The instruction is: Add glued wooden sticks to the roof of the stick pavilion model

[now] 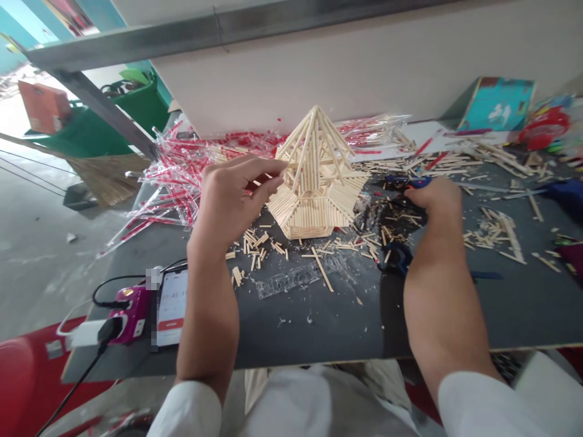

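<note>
On the head camera, the left hand pinched a thin stick against the stick house at mid-table. The right hand covered a blue tool; its grip could not be told. Bare board lay along the near edge. The contents of the green bin beyond the left corner were hidden.

A dark tabletop is littered with short wooden offcuts (thickest near its middle). Red-and-clear plastic wrappers pile up at its far left. At the near left corner a phone lies screen-up beside a pink gadget and a white plug. A teal box leans at the back wall. A green bin and a straw broom sit off left.
</note>
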`<state>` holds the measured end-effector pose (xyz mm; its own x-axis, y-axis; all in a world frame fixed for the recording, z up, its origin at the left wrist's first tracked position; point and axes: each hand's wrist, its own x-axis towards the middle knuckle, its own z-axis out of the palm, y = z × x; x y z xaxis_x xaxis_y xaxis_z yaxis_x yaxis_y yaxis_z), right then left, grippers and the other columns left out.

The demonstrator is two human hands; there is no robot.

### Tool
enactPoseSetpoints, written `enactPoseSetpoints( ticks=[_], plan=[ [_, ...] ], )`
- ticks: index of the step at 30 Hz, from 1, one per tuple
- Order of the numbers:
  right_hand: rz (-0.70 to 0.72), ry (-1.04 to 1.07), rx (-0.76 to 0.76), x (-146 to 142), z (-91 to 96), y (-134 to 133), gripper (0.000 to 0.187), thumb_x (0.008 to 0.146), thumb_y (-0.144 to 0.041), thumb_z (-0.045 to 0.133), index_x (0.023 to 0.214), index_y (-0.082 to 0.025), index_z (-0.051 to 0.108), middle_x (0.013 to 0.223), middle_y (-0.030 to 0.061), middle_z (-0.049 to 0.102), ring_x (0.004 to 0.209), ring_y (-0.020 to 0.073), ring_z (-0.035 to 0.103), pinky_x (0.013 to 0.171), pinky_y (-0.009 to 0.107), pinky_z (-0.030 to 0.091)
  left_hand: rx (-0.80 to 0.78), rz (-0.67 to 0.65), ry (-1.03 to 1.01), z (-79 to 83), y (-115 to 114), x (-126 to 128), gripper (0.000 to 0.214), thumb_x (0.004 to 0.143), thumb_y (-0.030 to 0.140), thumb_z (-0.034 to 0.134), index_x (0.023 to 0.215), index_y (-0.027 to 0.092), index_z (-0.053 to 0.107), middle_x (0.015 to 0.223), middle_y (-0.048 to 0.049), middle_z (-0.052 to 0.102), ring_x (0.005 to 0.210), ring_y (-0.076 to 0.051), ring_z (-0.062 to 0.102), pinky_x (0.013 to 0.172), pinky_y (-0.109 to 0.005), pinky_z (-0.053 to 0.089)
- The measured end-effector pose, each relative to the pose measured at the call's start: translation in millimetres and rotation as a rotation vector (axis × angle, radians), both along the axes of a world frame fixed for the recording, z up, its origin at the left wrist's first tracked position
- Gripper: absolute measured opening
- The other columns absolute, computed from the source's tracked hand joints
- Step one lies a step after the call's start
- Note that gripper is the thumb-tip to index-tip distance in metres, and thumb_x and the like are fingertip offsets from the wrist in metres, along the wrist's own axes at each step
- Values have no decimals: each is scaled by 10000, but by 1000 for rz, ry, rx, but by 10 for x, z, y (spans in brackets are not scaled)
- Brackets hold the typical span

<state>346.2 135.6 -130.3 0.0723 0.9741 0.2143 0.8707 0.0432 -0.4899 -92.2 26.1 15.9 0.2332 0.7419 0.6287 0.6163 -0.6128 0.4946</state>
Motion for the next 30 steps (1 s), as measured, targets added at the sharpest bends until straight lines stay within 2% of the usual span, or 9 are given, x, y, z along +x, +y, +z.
enactPoseSetpoints(
  ticks=[4,7,9,11,13,15,20,26,30],
  plan=[
    [-384,-54,-76,-85,111,-63,176,702,-286,767,690,-175,630,741,174,579,707,215,449,691,405,262,-55,-8,-39,10,-9,6,190,948,217,697,1124,273,741,934,67,776,760,-59,702,705,-252,644],
    [-518,-36,-71,-151,238,-53,310,757,-336,736,877,-51,715,856,247,619,731,229,490,687,413,285,-46,0,-63,-1,-5,8,128,949,245,696,1060,263,756,927,40,781,716,-76,698,665,-263,633],
    [-590,-1,-37,-180,319,-32,291,767,-302,729,906,-46,725,846,224,627,708,219,492,672,408,300,-46,21,-73,-18,13,5,137,927,271,718,1054,265,769,909,15,788,700,-105,709,651,-277,630],
    [-622,59,13,-202,393,-19,197,765,-280,730,849,-102,721,771,142,617,653,195,490,635,387,320,-40,33,-83,-34,41,0,129,883,290,764,1007,265,789,861,8,792,684,-127,717,645,-282,628],
    [-604,133,61,-232,474,-27,160,782,-314,734,802,-159,699,689,54,576,588,166,478,583,352,338,-31,33,-101,-47,71,-3,114,841,283,805,954,270,805,822,11,792,670,-136,720,649,-284,630],
    [-564,201,144,-284,576,-63,173,788,-343,751,821,-186,687,675,17,566,556,144,452,551,328,352,-18,21,-123,-58,94,2,106,817,257,825,920,279,816,805,18,792,656,-135,717,652,-282,633],
    [-311,191,425,-511,915,-261,197,734,-322,818,803,-201,679,780,65,680,617,147,486,622,335,413,-24,-44,-225,-90,110,51,167,795,193,842,931,289,830,828,25,798,644,-112,712,602,-249,635],
    [-185,124,429,-840,1254,-501,306,744,-346,805,981,-163,742,884,103,743,670,157,540,586,310,387,-32,-182,-395,-125,133,114,299,772,62,829,1000,255,807,826,26,788,649,-87,734,525,-167,615],
    [-121,177,468,-1037,1380,-595,251,699,-281,830,900,-176,721,862,97,749,684,175,588,604,311,413,-32,-201,-412,-138,158,121,270,777,49,829,978,223,781,842,21,779,646,-79,730,502,-154,590]
  ],
)
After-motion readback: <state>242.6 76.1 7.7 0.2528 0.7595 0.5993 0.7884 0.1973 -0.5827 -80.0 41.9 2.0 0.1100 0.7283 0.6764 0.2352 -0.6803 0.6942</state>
